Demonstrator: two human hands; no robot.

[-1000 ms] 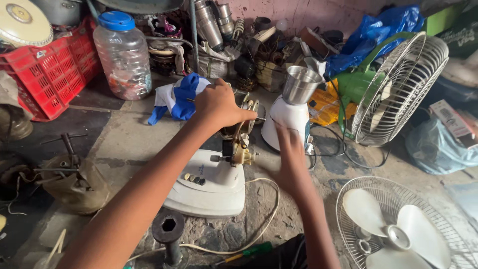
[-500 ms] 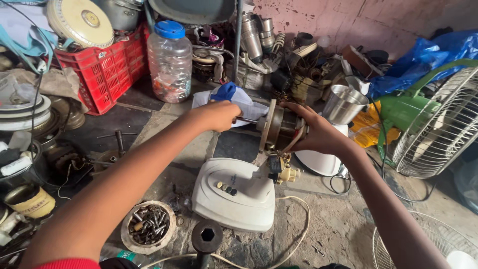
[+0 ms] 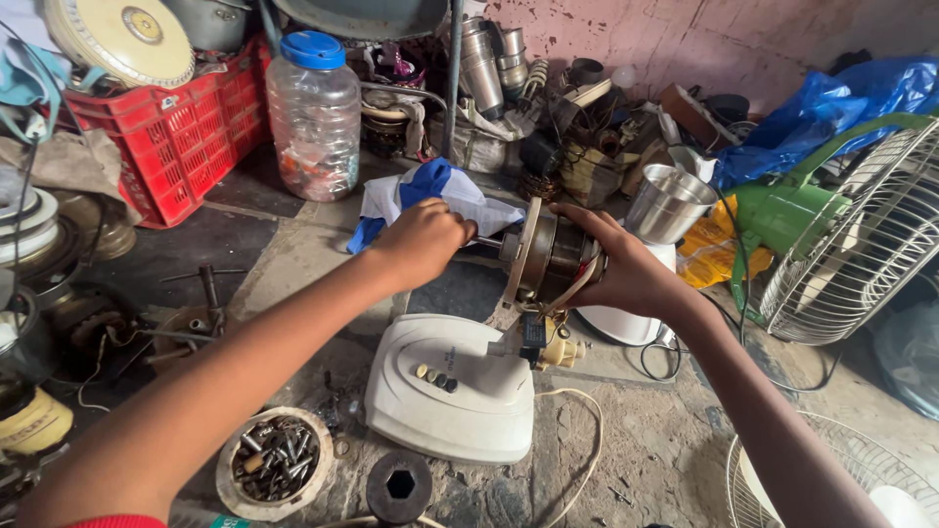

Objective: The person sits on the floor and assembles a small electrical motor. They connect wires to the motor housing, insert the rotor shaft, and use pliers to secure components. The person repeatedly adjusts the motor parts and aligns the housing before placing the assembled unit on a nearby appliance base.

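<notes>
My right hand (image 3: pixel 626 269) cups the fan motor (image 3: pixel 550 256), fingers wrapped around its round body, holding it up just above the white fan base (image 3: pixel 452 389) on the floor. My left hand (image 3: pixel 423 240) is closed in a fist on the motor's shaft end, in front of a blue and white cloth (image 3: pixel 430 196). The motor looks heavy and rigid, copper windings inside a metal shell, so the casing is the safe place to grip. I judge the thin wires running down to the base fragile. A tin of screws (image 3: pixel 274 460) sits near the base.
</notes>
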